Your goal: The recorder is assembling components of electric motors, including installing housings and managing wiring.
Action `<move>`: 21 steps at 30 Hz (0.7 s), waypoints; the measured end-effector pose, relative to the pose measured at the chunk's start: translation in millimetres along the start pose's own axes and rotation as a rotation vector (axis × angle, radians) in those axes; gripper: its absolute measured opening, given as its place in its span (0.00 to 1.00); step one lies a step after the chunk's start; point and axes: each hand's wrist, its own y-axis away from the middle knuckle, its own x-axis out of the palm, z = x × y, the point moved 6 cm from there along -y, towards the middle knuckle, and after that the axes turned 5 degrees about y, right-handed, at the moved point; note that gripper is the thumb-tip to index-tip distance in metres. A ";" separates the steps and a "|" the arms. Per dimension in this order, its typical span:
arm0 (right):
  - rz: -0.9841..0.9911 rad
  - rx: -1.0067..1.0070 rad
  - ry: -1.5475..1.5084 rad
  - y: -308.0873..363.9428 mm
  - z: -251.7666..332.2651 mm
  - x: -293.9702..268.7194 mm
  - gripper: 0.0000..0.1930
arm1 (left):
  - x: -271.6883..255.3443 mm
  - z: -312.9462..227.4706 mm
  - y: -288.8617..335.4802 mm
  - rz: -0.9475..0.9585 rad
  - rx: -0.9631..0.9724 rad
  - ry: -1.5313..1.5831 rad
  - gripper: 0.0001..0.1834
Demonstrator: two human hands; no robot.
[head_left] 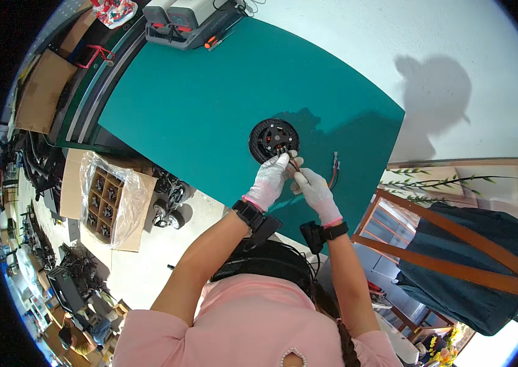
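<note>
A black wheel [265, 131] with a dark hub lies flat on the green tabletop. Thin wires [296, 163] come out near its lower edge. My left hand [269, 182], in a white glove, has its fingers closed on these wires right beside the hub. My right hand [316, 192], gloved too, pinches the wires a little farther along. The exact grip of the fingertips is partly hidden. Past my right hand a cable end [335, 165] with red and dark strands and small connectors rests on the table. A dark strap device is worn on each wrist.
The green table [204, 98] meets a white wall at its far right. A grey device [188, 27] and an orange-handled screwdriver [211, 41] are at the far edge. A divided carton [107, 202] and loose wheels [170, 205] stand left; a brown wooden rack [448, 235] holds dark cloth at right.
</note>
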 end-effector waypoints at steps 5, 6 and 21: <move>-0.061 -0.058 0.188 7.0 -7.2 -1.7 0.15 | 7.4 6.9 0.9 0.039 -0.050 -0.043 0.11; -0.055 -0.023 0.244 10.0 -10.4 -4.0 0.15 | 7.6 6.9 0.1 0.025 -0.035 -0.055 0.11; -0.074 0.084 0.229 120.7 -65.0 -53.8 0.14 | 7.7 6.8 -1.4 -0.096 0.031 -0.107 0.12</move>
